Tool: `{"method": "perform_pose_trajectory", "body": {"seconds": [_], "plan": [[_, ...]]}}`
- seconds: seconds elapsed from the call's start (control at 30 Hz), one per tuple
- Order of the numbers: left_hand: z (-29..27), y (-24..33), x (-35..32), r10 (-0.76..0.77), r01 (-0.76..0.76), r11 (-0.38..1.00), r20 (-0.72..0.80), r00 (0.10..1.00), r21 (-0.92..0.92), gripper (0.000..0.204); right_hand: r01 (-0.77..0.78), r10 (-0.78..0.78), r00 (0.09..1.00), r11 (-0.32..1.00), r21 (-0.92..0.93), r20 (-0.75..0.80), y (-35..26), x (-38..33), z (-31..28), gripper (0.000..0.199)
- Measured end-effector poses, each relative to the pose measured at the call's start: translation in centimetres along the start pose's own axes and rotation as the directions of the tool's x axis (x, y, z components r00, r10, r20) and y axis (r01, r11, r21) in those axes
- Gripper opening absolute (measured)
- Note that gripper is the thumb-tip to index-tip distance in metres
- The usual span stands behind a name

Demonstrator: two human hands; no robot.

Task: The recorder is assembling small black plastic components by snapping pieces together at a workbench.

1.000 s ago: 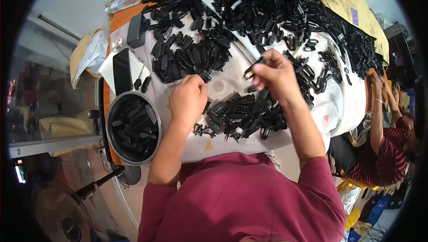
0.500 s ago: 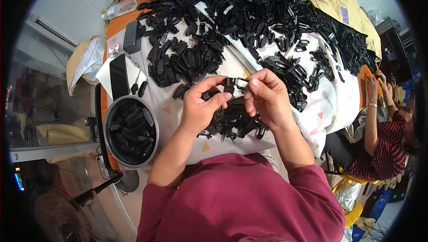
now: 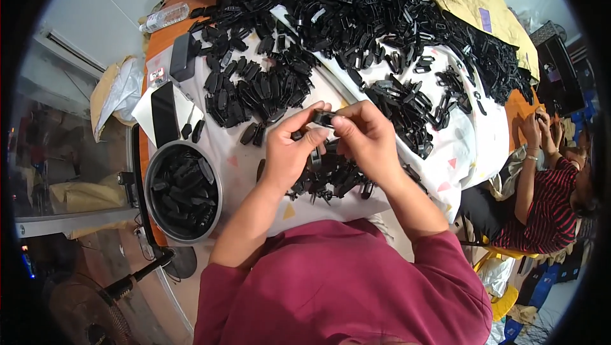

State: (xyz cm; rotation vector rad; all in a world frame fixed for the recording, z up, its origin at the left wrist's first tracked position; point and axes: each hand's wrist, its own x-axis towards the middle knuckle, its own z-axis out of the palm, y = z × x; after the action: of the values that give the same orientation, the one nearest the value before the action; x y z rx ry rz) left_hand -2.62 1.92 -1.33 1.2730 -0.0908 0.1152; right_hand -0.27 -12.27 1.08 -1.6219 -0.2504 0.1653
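Your bench point(image 3: 167, 36) shows orange wood at its left edge; a white patterned cloth point(image 3: 245, 176) covers much of it. Before you spread a large far heap of black pieces point(image 3: 337, 24), a left pile point(image 3: 261, 87), a right pile point(image 3: 407, 111) and a near pile point(image 3: 347, 179), its full extent hard to tell. To your left sit a grey bowl point(image 3: 219, 186), a white card point(image 3: 145, 108), a grey box point(image 3: 183, 57) and a clear bottle point(image 3: 164, 18).

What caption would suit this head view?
Left hand and right hand hold a small black part amid heaps of black pieces.
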Motion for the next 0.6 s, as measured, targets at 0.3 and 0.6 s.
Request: {"method": "perform_pose_trajectory", "body": {"seconds": [0.3, 0.6], "plan": [[-2.0, 0.9, -1.6, -0.199, 0.219, 0.847, 0.093, 0.976, -0.485, 0.027, 0.118, -0.053, 0.931, 0.980, -0.159, 0.362, -0.9, -0.2, -0.4, 0.019], [-14.6, 7.1, -10.2, 0.486, 0.193, -0.107, -0.118, 0.866, 0.975, 0.026, -0.116, -0.062, 0.990, 0.159, -0.980, -0.127, 9.7, 16.7, -14.9, 0.026]]}}
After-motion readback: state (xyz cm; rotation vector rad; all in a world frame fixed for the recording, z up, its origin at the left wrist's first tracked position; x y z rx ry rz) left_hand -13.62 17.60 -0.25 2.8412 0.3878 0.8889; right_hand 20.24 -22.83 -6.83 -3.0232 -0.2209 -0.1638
